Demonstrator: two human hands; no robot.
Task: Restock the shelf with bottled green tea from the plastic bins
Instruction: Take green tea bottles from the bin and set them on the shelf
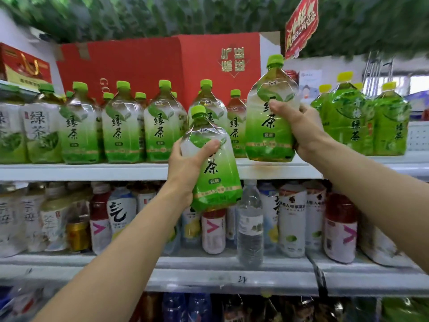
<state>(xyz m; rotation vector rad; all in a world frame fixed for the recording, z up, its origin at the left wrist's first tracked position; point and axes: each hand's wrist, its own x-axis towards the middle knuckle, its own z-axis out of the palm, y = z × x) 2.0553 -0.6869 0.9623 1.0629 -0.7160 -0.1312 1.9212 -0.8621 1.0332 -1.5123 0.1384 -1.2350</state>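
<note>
My left hand (185, 168) grips a large green tea bottle (216, 180) with a green cap, held upright in front of the upper shelf's edge (92, 171). My right hand (299, 129) holds a second green tea bottle (270, 135) by its side, its base just above the shelf at the right end of the row. A row of matching green tea bottles (120, 126) stands on that shelf to the left. The plastic bins are out of view.
Darker green bottles (362, 122) stand to the right on the same shelf. A red carton (151, 66) sits behind the row. The lower shelf (209, 263) holds mixed drinks and a clear water bottle (250, 231). A red sign (300, 26) hangs above.
</note>
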